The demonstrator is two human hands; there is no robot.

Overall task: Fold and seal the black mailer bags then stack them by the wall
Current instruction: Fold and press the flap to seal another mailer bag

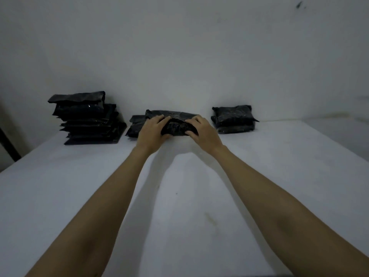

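A black mailer bag [176,127] lies on a low pile of bags [135,124] by the wall, at the middle far end of the white table [179,196]. My left hand [152,129] grips its left end, fingers on top and thumb at the near edge. At the bag's right end my right hand [200,129] grips the same way. Both arms are stretched far forward.
A tall stack of several black mailer bags [87,118] stands at the far left against the wall. A smaller stack of two or three bags [234,118] sits at the far right. The table's left edge runs diagonally past a dark post [8,144].
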